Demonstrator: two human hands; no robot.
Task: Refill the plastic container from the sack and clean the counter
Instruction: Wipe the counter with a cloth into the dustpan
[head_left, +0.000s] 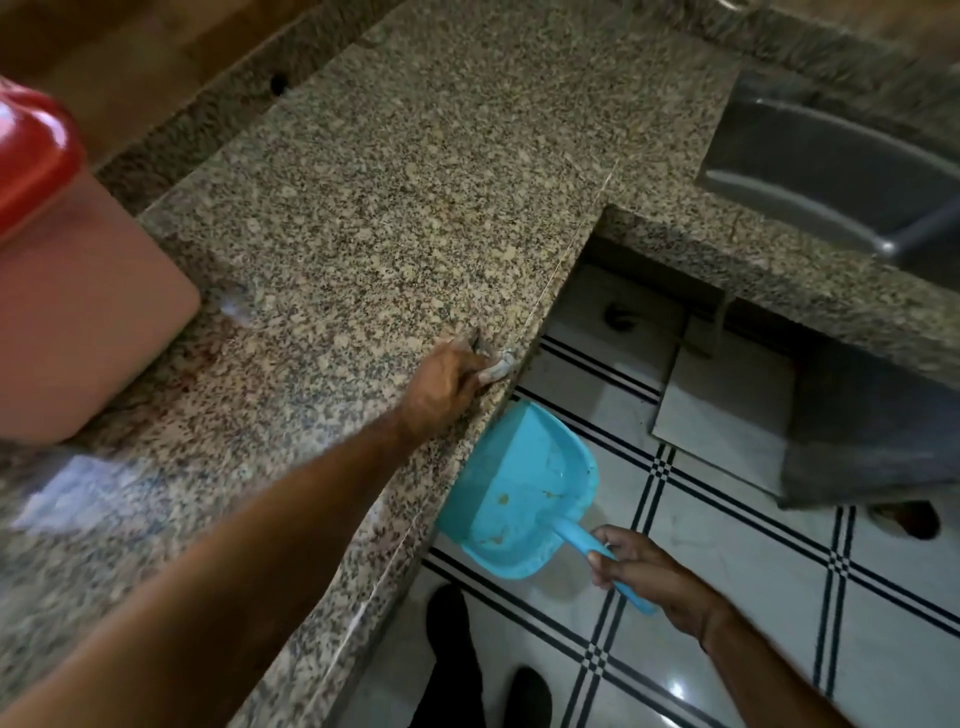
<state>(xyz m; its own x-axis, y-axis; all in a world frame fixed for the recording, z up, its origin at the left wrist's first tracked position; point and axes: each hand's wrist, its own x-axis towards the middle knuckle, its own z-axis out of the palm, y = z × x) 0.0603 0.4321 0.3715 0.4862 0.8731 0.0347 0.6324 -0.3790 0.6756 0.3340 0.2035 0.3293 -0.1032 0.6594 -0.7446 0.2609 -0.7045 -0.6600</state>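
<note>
A pinkish plastic container (88, 312) with a red lid (31, 150) stands on the speckled granite counter (389, 182) at the left. My left hand (447, 384) lies at the counter's front edge, fingers curled round a small pale object (498, 366) that is too blurred to identify. Just below that edge hangs a blue dustpan (519, 483) with a few crumbs inside, its mouth against the counter's side. My right hand (639, 571) grips its handle. No sack is in view.
A steel sink (841, 176) is set into the counter at the upper right. Below is a white tiled floor (727, 519) with dark lines, and my dark shoes (452, 623) stand near the counter. A pale glare patch (78, 488) lies on the counter at the left.
</note>
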